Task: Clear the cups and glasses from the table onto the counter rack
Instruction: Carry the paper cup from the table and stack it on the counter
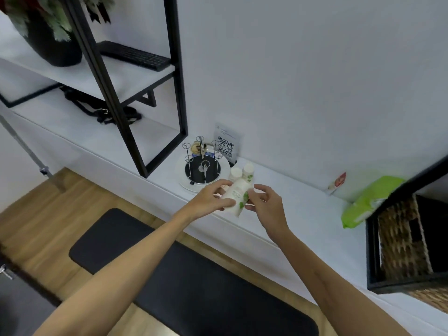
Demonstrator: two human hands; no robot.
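While both hands meet over the desk (pixel 303 209), holding one white paper cup (pixel 236 198) between them — left hand (pixel 213 202) curled round its near side, right hand (pixel 266 204) pinching its far side, fingers (pixel 260 187) partly closed. Just beyond the fingertips, an empty peg rack (pixel 203 163); two more cups (pixel 242 172) right behind the held one. Placing step, seemingly. Next: turn mouth-down, lower onto a peg — squarely, without crushing.
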